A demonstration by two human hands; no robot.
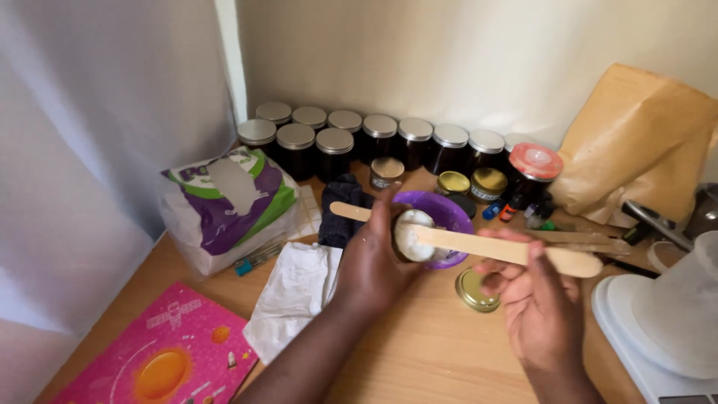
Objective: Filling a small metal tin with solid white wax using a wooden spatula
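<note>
1. Fingers (516, 241) of the right hand (535, 303) are shut around a long flat wooden stick (479, 245). Fingers (380, 218) of the left hand (374, 265) are wrapped tight around a small jar (413, 236) full of white cream.
2. Both hands are over the wooden table (419, 352), near its middle.
3. At the far right is a big brown paper bag (636, 142).
4. At the left is a white, purple and green bag (228, 206). It lies on the table.
5. At the bottom right is a white scale (643, 352) with a see-through jug (684, 307) on it.
6. At the bottom left is a pink book (161, 359) with an orange sun on it.
7. Between the book and the left hand lies a white cloth (295, 292).
8. Along the back wall stands a row of dark jars (374, 138) with silver lids.
9. Just behind the small jar sits a purple bowl (449, 209).
10. The stick lies across the top of the small jar and touches the cream. A second stick (351, 211) pokes out on the far side of the left hand.
11. A jar with a red lid (535, 163) stands near the paper bag.
12. A gold lid (473, 290) lies flat on the table just under the right hand's thumb.
</note>
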